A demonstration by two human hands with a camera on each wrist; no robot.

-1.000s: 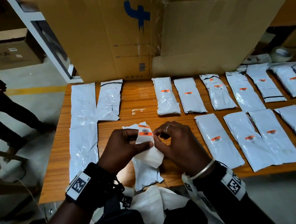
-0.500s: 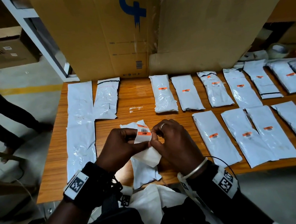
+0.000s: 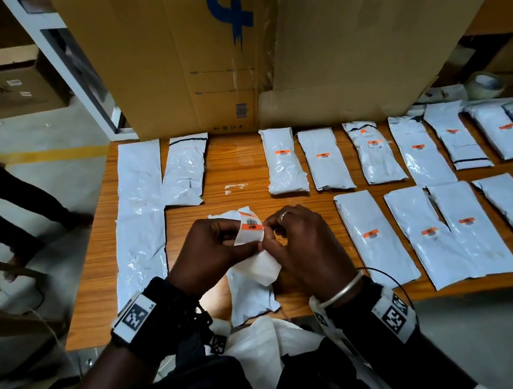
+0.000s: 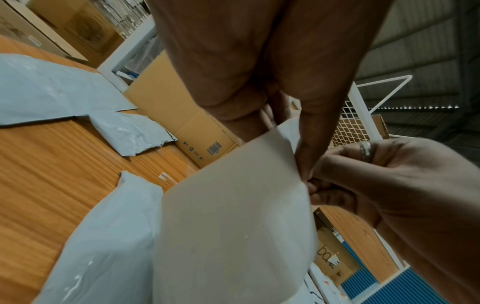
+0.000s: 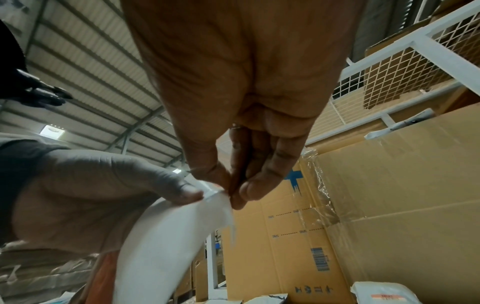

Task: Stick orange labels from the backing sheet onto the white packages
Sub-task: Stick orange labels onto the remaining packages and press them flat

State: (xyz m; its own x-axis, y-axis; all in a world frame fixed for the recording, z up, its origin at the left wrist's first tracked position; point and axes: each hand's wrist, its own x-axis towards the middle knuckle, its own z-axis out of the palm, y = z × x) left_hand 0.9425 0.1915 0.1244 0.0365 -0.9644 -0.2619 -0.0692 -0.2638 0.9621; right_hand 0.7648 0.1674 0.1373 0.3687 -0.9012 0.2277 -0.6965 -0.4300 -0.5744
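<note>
Both hands meet above the table's near edge. My left hand (image 3: 214,252) grips the curled white backing sheet (image 3: 257,264), which carries an orange barcode label (image 3: 251,227) at its top. My right hand (image 3: 301,243) pinches the sheet's right edge (image 5: 226,197) between thumb and fingertips, right beside the label; whether the label's corner is lifted is hidden. The back of the sheet (image 4: 233,216) fills the left wrist view. An unlabelled white package (image 3: 250,299) lies under the hands. Three more bare packages (image 3: 142,206) lie at the left. Several labelled packages (image 3: 377,238) lie to the right.
A large opened cardboard box (image 3: 234,54) stands along the far edge of the wooden table (image 3: 239,164). A tape roll (image 3: 487,84) sits at the back right. Another person's legs (image 3: 13,213) are on the floor to the left. White cloth (image 3: 264,345) lies in my lap.
The hands have kept their place over the near package; the right fingertips have closed in on the sheet's edge beside the label. The head view has shifted slightly.
</note>
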